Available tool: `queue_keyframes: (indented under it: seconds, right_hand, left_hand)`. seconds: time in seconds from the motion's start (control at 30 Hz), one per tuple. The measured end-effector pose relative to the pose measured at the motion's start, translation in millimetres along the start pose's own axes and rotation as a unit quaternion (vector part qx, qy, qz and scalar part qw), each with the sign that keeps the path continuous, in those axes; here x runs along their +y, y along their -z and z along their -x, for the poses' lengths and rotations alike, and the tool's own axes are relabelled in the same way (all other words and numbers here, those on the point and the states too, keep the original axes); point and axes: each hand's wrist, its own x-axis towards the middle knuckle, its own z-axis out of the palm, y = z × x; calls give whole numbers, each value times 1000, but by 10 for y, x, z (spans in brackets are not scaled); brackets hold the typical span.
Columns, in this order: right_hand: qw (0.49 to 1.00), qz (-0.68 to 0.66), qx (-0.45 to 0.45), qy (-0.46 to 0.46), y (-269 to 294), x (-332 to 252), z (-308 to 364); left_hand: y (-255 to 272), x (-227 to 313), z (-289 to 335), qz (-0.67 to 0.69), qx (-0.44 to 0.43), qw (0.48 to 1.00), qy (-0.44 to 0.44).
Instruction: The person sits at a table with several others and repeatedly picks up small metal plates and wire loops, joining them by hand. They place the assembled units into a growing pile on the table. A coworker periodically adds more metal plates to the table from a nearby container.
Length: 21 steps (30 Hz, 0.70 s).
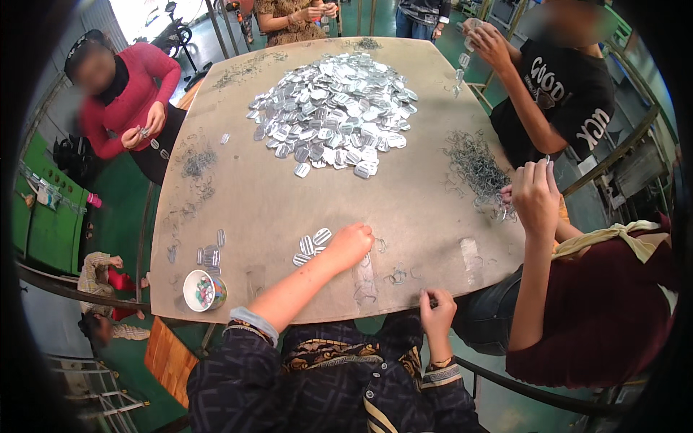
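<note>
My left hand [349, 245] reaches over the tabletop, its fingers curled down and pressed together beside a few thin wire hooks [380, 245]. Whatever it pinches is hidden under the fingers. A small group of flat silver slotted plates [312, 246] lies just left of that hand. My right hand [437, 315] is at the table's near edge, fingers bent closed around something too small to make out. More loose wire hooks [398, 274] are scattered on the table between my two hands.
A large heap of silver plates [339, 108] covers the table's far middle. Wire hooks [476, 169] are piled at right. A paper cup [204, 291] with small coloured items stands at the near left, beside several plates [209, 256]. Co-workers surround the table [426, 209]; one's hand [538, 198] is close on my right.
</note>
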Motion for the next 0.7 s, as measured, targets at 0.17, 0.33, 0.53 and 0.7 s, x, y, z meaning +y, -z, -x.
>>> queue_keyframes:
  seconds: [0.17,0.33,0.53,0.7]
  right_hand:
    - [996,-33,37,-73,-49,119,-214]
    - [999,-30,20,-32,-191,-9,-403]
    - [997,-39,-36,54,-575,-342,-611]
    - [969,-13,-171,176,-1127,-771,-728]
  left_hand:
    - [2,140,25,-66,10,995,-77]
    - [2,170,-116,-91,-34,991,-89]
    - [335,206,249,71,-43,994,70]
    - [590,416,1093,309,9,917,253]
